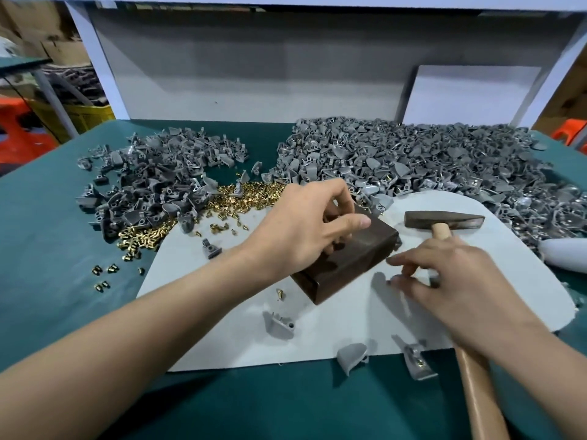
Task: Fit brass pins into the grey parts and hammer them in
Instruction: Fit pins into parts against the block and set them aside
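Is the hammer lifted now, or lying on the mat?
It lies down: the hammer rests with its head on the white mat. Whether the right hand over its handle grips it, I cannot tell.

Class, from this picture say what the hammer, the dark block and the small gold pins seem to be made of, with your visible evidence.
The hammer has a dull, dark metal head, probably steel, and a pale matte handle, likely wood. The dark block seems steel: smooth faces, soft sheen, crisp edges. The pins are shiny yellow metal, apparently brass.
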`<move>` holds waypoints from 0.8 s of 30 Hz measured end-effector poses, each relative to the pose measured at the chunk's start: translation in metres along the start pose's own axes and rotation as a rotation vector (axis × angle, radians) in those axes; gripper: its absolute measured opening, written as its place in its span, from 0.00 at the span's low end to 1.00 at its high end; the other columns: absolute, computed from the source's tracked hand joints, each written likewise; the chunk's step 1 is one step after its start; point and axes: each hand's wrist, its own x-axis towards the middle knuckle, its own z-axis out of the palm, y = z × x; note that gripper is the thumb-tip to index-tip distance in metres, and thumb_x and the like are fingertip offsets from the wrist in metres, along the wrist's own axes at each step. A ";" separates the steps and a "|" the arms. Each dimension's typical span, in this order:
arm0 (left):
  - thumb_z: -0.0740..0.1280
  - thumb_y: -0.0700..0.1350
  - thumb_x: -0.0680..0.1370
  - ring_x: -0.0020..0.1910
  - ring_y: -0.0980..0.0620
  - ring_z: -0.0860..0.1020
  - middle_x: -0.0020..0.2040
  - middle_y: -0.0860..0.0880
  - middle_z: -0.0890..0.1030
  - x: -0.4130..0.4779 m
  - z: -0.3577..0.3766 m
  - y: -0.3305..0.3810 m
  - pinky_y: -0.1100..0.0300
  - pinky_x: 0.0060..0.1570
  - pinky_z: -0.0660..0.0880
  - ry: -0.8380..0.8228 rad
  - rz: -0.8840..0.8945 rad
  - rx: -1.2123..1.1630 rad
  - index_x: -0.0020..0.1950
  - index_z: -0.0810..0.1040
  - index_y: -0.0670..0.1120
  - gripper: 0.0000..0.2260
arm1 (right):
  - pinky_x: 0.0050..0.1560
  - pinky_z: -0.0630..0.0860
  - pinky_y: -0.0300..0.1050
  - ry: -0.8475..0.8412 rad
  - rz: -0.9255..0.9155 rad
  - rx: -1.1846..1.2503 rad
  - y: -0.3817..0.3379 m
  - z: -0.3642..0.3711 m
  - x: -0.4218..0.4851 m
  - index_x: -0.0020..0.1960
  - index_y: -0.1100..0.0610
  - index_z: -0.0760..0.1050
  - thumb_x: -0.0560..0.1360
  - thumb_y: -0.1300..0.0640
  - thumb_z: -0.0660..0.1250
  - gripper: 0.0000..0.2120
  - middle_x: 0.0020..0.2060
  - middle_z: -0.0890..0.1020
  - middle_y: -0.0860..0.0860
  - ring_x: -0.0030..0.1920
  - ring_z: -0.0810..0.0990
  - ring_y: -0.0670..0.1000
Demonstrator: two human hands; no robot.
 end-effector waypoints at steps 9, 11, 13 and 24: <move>0.70 0.41 0.76 0.35 0.67 0.73 0.38 0.63 0.74 0.003 -0.008 0.001 0.73 0.47 0.70 -0.092 -0.003 0.188 0.56 0.83 0.50 0.10 | 0.49 0.72 0.48 -0.047 -0.050 0.006 -0.014 0.007 -0.002 0.42 0.57 0.81 0.70 0.64 0.71 0.04 0.39 0.78 0.49 0.44 0.76 0.53; 0.69 0.41 0.76 0.36 0.66 0.74 0.40 0.59 0.78 0.002 -0.009 0.002 0.73 0.46 0.71 -0.103 -0.004 0.204 0.58 0.82 0.50 0.11 | 0.48 0.73 0.48 -0.055 -0.057 0.019 -0.017 0.008 -0.003 0.41 0.57 0.79 0.67 0.68 0.70 0.07 0.37 0.77 0.49 0.42 0.76 0.53; 0.70 0.41 0.76 0.37 0.63 0.76 0.42 0.55 0.81 0.001 -0.009 0.002 0.66 0.47 0.75 -0.102 -0.006 0.182 0.52 0.80 0.51 0.07 | 0.45 0.73 0.47 -0.028 -0.063 0.049 -0.018 0.009 -0.004 0.40 0.56 0.78 0.65 0.70 0.69 0.10 0.35 0.75 0.46 0.39 0.76 0.52; 0.73 0.51 0.73 0.36 0.63 0.73 0.47 0.55 0.78 0.001 -0.014 0.006 0.73 0.40 0.68 -0.048 0.005 0.259 0.54 0.82 0.50 0.11 | 0.34 0.70 0.33 0.221 0.044 0.832 -0.016 0.003 -0.006 0.40 0.53 0.80 0.68 0.73 0.68 0.15 0.33 0.79 0.50 0.34 0.76 0.46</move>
